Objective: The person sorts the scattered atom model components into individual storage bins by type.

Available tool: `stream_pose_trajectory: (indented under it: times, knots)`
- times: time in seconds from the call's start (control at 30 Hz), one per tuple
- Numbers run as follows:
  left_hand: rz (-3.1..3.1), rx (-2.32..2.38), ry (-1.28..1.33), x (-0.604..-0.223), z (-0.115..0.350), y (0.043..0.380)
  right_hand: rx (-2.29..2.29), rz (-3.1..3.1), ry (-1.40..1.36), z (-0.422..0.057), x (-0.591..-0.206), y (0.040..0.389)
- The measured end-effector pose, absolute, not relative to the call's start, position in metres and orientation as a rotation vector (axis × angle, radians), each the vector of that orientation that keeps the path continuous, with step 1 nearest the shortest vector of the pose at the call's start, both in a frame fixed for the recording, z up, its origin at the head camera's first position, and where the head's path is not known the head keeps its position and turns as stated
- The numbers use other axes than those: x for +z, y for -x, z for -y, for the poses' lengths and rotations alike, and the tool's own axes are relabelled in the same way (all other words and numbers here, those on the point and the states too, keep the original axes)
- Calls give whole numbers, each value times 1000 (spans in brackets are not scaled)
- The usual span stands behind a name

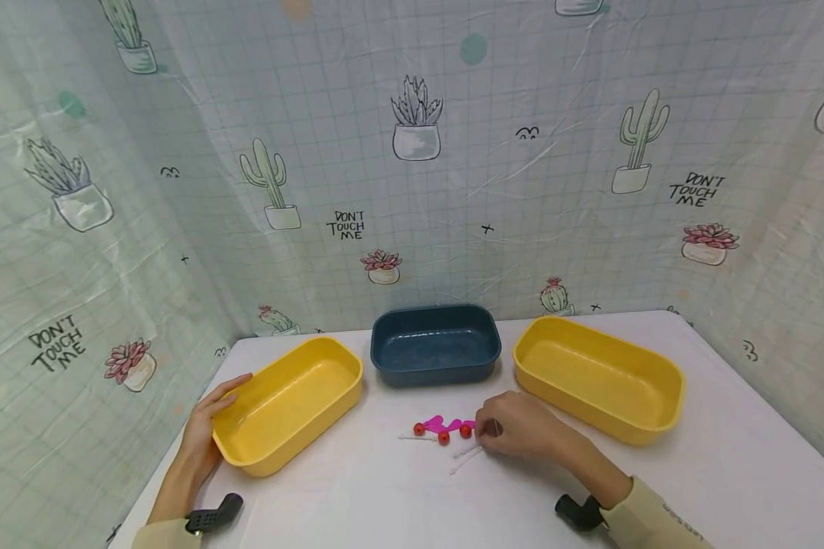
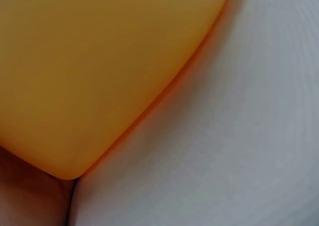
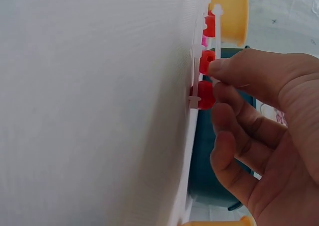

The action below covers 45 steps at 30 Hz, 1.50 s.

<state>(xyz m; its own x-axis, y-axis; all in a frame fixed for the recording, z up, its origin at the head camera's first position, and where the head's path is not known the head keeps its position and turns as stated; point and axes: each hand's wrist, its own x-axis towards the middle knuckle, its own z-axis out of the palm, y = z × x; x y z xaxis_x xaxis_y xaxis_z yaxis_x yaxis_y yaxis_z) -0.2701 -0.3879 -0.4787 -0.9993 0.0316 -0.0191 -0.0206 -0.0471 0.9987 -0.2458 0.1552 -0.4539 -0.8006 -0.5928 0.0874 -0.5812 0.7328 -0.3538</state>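
My left hand (image 1: pixel 204 427) lies along the left side of a yellow bin (image 1: pixel 349 400), fingers stretched out at its rim. That bin's wall (image 2: pixel 109 76) fills much of the left wrist view. Over the middle of the table, my right hand (image 1: pixel 522 427) pinches a thin white stick (image 3: pixel 218 29) with a knobbed end between thumb and forefinger. Beside those fingertips sit three red beads (image 1: pixel 443 438), several bright pink flat pieces (image 1: pixel 436 423) and more white sticks (image 1: pixel 465 462) on the table. Part of the pink pieces is hidden behind the right hand.
A dark blue bin (image 1: pixel 436 377) stands at the back centre. Another yellow bin (image 1: pixel 597 408) is angled at the right, close behind my right hand. A printed cloth (image 1: pixel 453 229) hangs behind and along both sides of the white table (image 1: pixel 384 507).
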Motion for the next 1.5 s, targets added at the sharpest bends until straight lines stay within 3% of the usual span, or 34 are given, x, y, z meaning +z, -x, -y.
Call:
stream_pose_trajectory:
  times: [0.43, 1.5]
  knots:
    - [-2048, 2324, -51, -478, 388, 271, -792, -2841, 834, -160, -449, 249]
    - [-2085, 2312, -72, -481, 387, 273, -1091, -2742, 914, -141, -433, 255]
